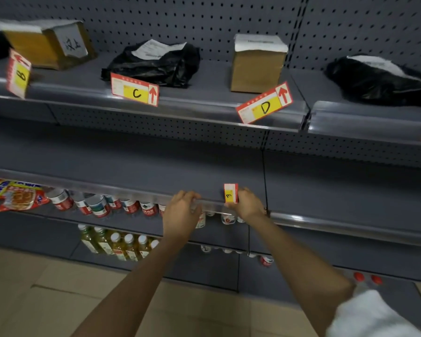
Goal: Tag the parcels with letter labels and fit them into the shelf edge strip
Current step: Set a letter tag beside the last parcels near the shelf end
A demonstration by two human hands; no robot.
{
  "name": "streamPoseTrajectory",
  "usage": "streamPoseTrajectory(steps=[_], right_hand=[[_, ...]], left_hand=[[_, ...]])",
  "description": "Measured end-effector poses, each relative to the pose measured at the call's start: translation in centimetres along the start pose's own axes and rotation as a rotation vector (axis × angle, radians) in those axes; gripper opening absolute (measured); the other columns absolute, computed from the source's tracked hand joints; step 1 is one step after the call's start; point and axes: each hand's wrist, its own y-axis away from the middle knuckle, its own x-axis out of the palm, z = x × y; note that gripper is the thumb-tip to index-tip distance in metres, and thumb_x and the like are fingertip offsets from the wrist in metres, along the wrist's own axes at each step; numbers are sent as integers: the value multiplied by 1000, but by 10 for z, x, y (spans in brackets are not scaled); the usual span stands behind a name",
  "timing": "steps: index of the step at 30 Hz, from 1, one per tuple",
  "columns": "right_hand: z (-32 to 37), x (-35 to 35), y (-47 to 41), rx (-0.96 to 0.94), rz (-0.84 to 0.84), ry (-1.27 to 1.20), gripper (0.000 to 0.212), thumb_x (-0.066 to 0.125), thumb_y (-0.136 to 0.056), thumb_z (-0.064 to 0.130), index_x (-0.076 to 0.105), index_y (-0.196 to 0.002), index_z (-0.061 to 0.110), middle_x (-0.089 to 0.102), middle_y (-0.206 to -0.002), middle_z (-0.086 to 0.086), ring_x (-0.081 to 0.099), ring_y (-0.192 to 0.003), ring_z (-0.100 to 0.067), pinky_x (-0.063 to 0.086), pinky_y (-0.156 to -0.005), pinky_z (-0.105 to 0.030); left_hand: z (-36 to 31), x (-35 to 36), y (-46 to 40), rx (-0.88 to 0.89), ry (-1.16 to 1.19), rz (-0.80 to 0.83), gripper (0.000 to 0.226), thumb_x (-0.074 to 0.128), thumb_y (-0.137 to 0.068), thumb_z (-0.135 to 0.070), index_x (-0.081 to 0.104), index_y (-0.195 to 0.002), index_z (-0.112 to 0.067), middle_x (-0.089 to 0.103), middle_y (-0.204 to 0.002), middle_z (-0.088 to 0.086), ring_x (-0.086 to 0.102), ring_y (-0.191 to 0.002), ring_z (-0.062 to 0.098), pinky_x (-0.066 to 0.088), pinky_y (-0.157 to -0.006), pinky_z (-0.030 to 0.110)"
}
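1. The E label [231, 193], a small red-bordered card with a yellow patch, stands upright at the clear edge strip [131, 192] of the middle shelf, just left of the right hand [247, 205] and well below the D label [265, 103].
2. The right hand pinches the card's right edge between thumb and fingers, closed on it. The left hand [181, 210], left of the E label, curls over the strip with its fingers bent around the lip; it holds nothing loose.
3. The card looks like thin paper: very light, easily creased. My judgement is that it is best held by a side edge, as here, and slid in flat so it does not buckle.
4. The strip appears to be springy plastic that may need prying open.
5. Counts: three labels seated above the E label (B [18, 74], C [134, 92], D), one in hand, and a fragment at the right frame edge. Parcels above: two cardboard boxes [258, 62], two black bags [153, 63], perhaps another dark one at far left.
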Motion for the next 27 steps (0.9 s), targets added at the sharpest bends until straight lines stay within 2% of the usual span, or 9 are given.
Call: streamPoseTrajectory(steps=[4,7,10,14,18,20,23,25,27], right_hand=[[6,-1,7,22,7,-175,31,66,-84,34,64,-102,8,70,-104,-16,64,-96,-32,50,-79,-35],[11,-25,30,40,1,-290,26,65,-86,26,65,-101,5,70,-102,-17,64,-96,-31,44,-75,-30],[7,-71,56,56,9,-346,22,67,-84,23,67,-98,6,71,-98,-16,65,-94,-29,43,-74,-28],[-15,-143,100,59,52,-342,14,72,-79,17,69,-89,9,72,-81,-11,69,-81,-23,49,-70,-29],[-55,-213,144,85,-35,-253,34,77,-73,16,66,-104,9,73,-96,-11,66,-83,-19,41,-62,-21],[-81,-241,163,102,-114,-270,33,76,-74,15,64,-104,9,72,-94,-10,66,-82,-18,40,-57,-20],[-119,-275,185,85,-205,-232,26,72,-77,18,67,-102,14,73,-96,-9,66,-92,-20,38,-64,-22],[-139,-298,193,57,-189,-210,17,73,-77,22,69,-93,16,71,-87,-7,65,-81,-15,40,-64,-21],[-153,-325,197,18,-172,-197,7,76,-76,24,68,-77,24,64,-68,2,54,-61,-1,38,-58,-11]], left_hand=[[-2,-12,2,10,-9,5,22,62,-84,-17,60,-106,-17,62,-102,4,56,-95,23,49,-77,37],[-16,-28,5,83,-72,64,24,60,-84,-16,60,-108,-17,62,-105,3,57,-97,23,48,-80,36],[-60,-49,1,187,-66,117,27,59,-84,-15,59,-111,-18,61,-109,4,56,-101,23,46,-86,36],[-148,-71,-7,315,-1,153,21,61,-85,-22,59,-105,-21,60,-105,4,54,-101,25,45,-85,38],[-231,-76,-18,493,44,129,22,66,-79,-19,61,-100,-20,63,-98,3,57,-96,24,45,-84,37],[-262,-71,-20,544,53,118,23,67,-78,-19,62,-100,-19,65,-97,3,59,-95,24,47,-83,37],[-294,-61,-17,567,55,101,22,69,-76,-18,63,-98,-19,65,-97,3,59,-95,25,49,-83,36],[-309,-55,-18,593,24,89,23,70,-75,-18,63,-97,-18,65,-97,4,60,-94,27,49,-83,36],[-324,-50,-23,605,-21,52,23,71,-75,-18,64,-98,-18,65,-96,6,60,-94,28,49,-82,37]])
